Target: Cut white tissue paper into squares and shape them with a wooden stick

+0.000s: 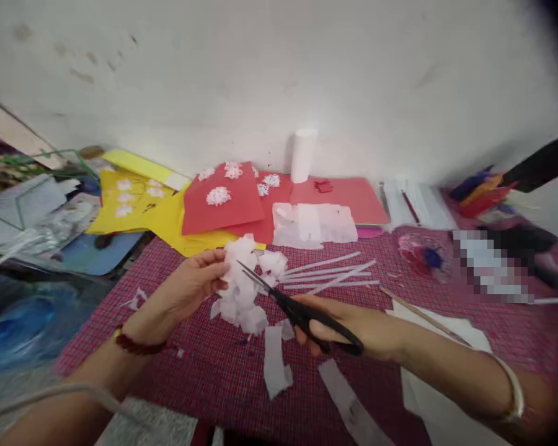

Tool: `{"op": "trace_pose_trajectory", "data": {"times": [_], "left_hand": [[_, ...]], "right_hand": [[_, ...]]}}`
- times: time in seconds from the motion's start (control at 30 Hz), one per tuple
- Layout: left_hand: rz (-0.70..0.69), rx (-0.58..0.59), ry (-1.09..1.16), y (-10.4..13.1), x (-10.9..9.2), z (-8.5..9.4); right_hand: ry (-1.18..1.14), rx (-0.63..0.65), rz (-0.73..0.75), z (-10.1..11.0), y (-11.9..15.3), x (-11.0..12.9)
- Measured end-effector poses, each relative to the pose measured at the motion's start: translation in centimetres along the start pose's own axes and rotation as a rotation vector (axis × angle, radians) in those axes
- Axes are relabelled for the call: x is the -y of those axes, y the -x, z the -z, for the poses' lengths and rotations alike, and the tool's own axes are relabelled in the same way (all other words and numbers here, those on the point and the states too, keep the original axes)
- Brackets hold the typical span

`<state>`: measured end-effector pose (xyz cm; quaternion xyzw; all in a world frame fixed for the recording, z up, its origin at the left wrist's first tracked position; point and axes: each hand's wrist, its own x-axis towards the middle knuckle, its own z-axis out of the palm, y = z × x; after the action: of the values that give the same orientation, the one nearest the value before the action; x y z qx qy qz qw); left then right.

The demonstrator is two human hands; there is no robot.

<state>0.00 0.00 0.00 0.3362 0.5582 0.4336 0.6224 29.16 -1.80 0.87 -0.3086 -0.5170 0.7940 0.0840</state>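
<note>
Your left hand (193, 282): fingers bent and drawn close together, tips pinching the left edge of the white paper pieces (242, 291). White paper pieces: thin, crumpled, curled and overlapping, bunched between your hands above the middle of the table (204, 365). Black scissors (302, 313): blades slightly parted, pointing up and left across the bunch. Your right hand (339, 316): fingers closed around the scissor handles. White strips (335, 284): narrow, flat, fanned out on the table beyond your right hand.
</note>
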Motion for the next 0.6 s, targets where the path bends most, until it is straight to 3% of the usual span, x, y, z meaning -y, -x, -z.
{"op": "trace_pose_trajectory", "data": {"times": [0.17,0.3,0.4,0.6], "left_hand": [[0.030,0.003,-0.021,0.3,-0.3,-0.9],[0.033,0.105,-0.137,0.5,-0.9,-1.1],[0.047,0.173,-0.209,0.4,-1.3,-1.0],[0.065,0.185,-0.254,-0.2,-1.7,-0.2]], "right_hand": [[-0.033,0.022,0.038,0.0,-1.0,-0.9],[-0.042,0.033,0.085,-0.3,-1.2,-0.4],[-0.037,0.016,0.088,-0.5,-1.3,0.2],[-0.013,-0.028,0.050,-0.5,-1.3,0.3]]}}
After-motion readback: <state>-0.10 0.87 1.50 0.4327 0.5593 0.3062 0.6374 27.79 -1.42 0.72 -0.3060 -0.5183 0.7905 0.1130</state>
